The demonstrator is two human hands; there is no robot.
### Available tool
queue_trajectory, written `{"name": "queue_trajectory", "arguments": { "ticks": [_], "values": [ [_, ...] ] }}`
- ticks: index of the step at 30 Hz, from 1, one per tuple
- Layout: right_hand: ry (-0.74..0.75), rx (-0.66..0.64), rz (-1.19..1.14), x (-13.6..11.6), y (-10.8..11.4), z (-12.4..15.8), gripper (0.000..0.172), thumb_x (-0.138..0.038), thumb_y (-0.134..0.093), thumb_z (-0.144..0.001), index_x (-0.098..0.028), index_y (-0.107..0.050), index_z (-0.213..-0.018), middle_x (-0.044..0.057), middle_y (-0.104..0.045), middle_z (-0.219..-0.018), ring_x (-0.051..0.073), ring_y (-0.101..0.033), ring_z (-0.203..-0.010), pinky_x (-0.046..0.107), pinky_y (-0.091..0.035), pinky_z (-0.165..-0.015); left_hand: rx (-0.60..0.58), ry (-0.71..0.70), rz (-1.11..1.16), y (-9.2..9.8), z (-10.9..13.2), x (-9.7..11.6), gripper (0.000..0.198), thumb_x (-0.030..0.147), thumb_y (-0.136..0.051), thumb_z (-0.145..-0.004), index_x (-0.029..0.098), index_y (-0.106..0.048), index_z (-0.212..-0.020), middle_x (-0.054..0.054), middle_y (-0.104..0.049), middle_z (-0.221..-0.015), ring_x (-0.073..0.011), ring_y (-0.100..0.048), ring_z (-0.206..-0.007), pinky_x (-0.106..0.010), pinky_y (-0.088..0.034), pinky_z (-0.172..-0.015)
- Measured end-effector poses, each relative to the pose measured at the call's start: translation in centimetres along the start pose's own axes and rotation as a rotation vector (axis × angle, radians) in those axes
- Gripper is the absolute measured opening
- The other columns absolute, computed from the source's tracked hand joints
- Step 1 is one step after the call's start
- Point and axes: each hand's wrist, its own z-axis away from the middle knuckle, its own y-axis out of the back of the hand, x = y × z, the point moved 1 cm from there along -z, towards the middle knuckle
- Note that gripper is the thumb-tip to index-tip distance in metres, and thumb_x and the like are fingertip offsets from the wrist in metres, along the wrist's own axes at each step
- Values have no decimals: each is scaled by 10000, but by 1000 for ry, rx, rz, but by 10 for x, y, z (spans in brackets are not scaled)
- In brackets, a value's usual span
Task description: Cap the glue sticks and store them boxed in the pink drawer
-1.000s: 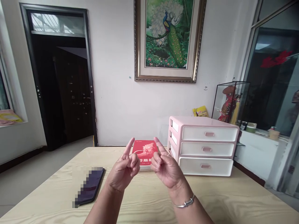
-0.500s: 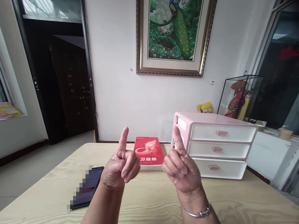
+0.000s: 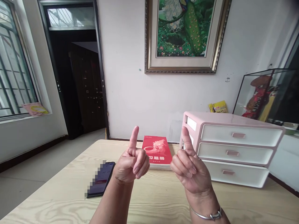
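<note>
We're holding left grip [image 3: 131,166] and right grip [image 3: 191,171] empty, curled, index fingers up | red book [image 3: 157,150] at 12 o'clock | risk: drifting forward knocks it

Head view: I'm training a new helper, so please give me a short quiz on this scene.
1. True or false: the silver bangle is on the wrist of the right hand.
2. Multiple choice: what lies flat on the table to the left of the red book? A) a phone B) a glass case C) a framed picture
3. Fill in the blank: the front of the pink-and-white drawer unit shows ___ drawers.

Key: 1. True. 2. A. 3. Three.
</note>
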Motion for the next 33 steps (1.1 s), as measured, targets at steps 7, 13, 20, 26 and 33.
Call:
{"name": "queue_trajectory", "arguments": {
  "ticks": [7,13,20,26,33],
  "values": [
    [-5,34,41,0,0,0,752,-196,-654,-830,-412,-325,-1471,-128,-243,-462,78,-153,-397,229,-183,-410,27,10,-8,1,1,0,930,93,-599,-834,467,-76,-1505,117,-387,-481,-53,-314,-332,-124,-353,-393],
    [-5,40,73,-1,2,-1,759,-218,-681,-812,-421,-341,-1460,-130,-261,-452,83,-153,-403,230,-177,-406,25,11,-13,2,1,1,911,141,-615,-858,471,-66,-1505,116,-386,-487,-54,-300,-335,-127,-340,-385],
    [9,17,15,0,2,-1,737,-191,-671,-813,-401,-368,-1450,-127,-281,-460,79,-158,-407,226,-184,-414,7,3,-17,3,1,1,903,159,-605,-869,453,-43,-1512,113,-379,-497,-61,-307,-356,-128,-336,-387],
    [5,26,22,1,4,-2,747,-187,-665,-811,-390,-355,-1460,-128,-293,-469,78,-163,-405,226,-182,-414,29,10,-17,3,1,1,903,128,-596,-853,440,-70,-1517,105,-394,-496,-69,-313,-358,-144,-339,-383],
    [10,37,46,1,7,-3,750,-203,-661,-817,-389,-341,-1469,-126,-289,-476,77,-172,-406,227,-181,-414,29,16,-32,4,1,1,903,116,-590,-853,441,-72,-1516,107,-390,-500,-63,-315,-359,-137,-335,-389]
  ]
}}
